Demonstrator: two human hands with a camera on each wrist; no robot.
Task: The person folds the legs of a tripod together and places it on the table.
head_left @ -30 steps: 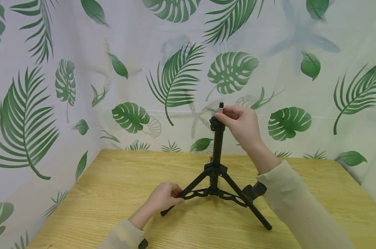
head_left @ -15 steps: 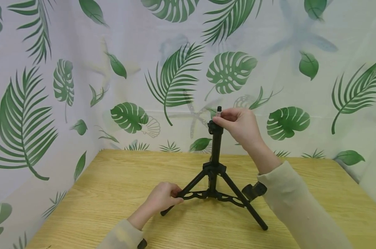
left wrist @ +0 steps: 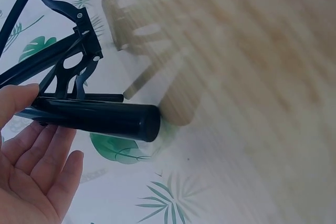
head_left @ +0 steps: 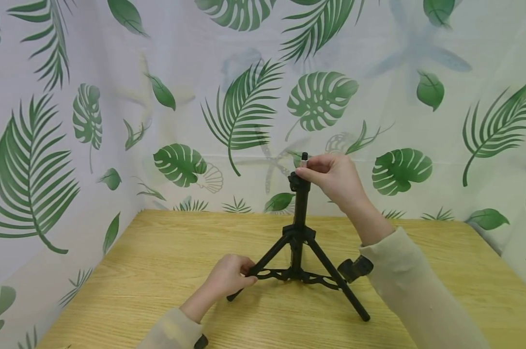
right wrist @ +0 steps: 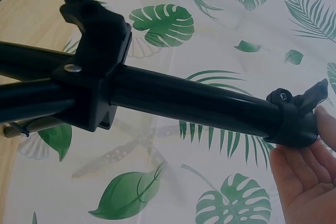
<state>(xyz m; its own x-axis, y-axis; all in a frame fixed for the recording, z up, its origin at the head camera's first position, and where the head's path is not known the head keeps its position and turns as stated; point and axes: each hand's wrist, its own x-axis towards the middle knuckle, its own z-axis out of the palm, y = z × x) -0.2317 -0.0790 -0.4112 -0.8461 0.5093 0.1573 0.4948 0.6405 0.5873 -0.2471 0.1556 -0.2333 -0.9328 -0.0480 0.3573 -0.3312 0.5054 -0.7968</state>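
A black tripod stand (head_left: 300, 208) stands on the wooden table with its legs spread. Low on its left leg, my left hand (head_left: 228, 276) pinches the tube between thumb and fingers. The left wrist view shows the thumb over that leg (left wrist: 105, 119) and the fingers (left wrist: 50, 153) beneath it, near the black end cap. At the top, my right hand (head_left: 332, 174) holds the stand just under its silvery, black-tipped post (head_left: 304, 160). In the right wrist view, the fingers (right wrist: 302, 169) are at the clamp collar (right wrist: 294, 121) with its lever. The brace arms (head_left: 280, 274) spread between the legs.
The pale wood tabletop (head_left: 158, 252) extends around the stand. Behind and to the left hangs a white curtain (head_left: 254, 179) printed with green leaves. A black device (head_left: 355, 269) is worn at my right sleeve, close to the tripod's right leg.
The tripod's top has moved slightly down and left with my right hand. Its right foot has shifted left, and the gap between collar and leg hub looks shorter. My left hand keeps its hold.
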